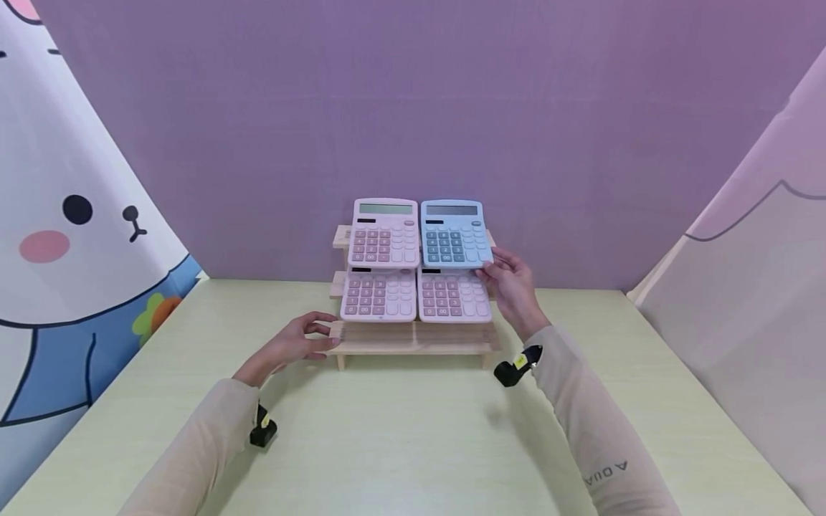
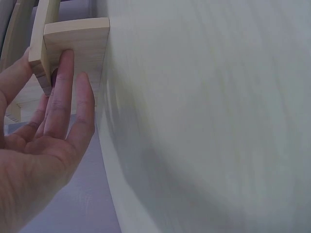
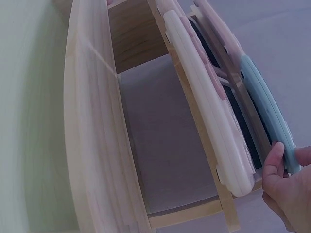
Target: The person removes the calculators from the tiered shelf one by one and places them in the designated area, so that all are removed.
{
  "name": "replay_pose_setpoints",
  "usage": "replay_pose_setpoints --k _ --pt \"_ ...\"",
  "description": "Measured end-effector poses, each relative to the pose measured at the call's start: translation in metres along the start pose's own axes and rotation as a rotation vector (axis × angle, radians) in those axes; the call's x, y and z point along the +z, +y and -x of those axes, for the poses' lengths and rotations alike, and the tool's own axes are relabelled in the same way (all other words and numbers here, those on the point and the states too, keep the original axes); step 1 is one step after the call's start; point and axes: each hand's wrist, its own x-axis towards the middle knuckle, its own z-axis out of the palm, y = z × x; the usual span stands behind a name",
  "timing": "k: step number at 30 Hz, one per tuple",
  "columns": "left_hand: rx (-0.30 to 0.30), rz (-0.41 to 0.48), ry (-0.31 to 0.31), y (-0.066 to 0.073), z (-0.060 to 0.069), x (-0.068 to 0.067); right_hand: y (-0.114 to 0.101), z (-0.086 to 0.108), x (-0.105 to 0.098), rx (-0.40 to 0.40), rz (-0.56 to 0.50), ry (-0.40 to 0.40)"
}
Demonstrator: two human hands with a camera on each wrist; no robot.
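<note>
A stepped wooden stand (image 1: 413,337) carries calculators on its upper two tiers. On the top tier, a pink calculator (image 1: 383,236) leans beside a blue calculator (image 1: 454,233). Two more pink-keyed calculators, one at left (image 1: 379,294) and one at right (image 1: 454,295), lean below, their screens mostly hidden. My right hand (image 1: 513,290) pinches the blue calculator's lower right corner between thumb and fingers, as the right wrist view also shows. At the stand's lower left end, my left hand (image 1: 300,340) holds the bottom board (image 2: 41,46), its thumb on one side and its fingers on the other.
The stand rests near the back of a pale table (image 1: 413,430). Behind it hangs a purple backdrop (image 1: 413,100). A cartoon-printed cloth (image 1: 77,287) borders the left side, and a pale cloth (image 1: 742,322) the right. The stand's bottom tier (image 3: 92,121) bears no calculator.
</note>
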Motion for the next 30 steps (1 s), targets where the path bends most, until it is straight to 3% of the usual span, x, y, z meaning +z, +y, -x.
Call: replay_pose_setpoints --k 15,30 --pt "0.018 0.004 -0.008 -0.001 -0.001 0.0 -0.008 0.005 -0.004 0.0 -0.047 -0.003" --pt "0.021 0.007 -0.006 0.0 0.0 0.0 -0.017 0.009 -0.023 -0.017 -0.044 -0.003"
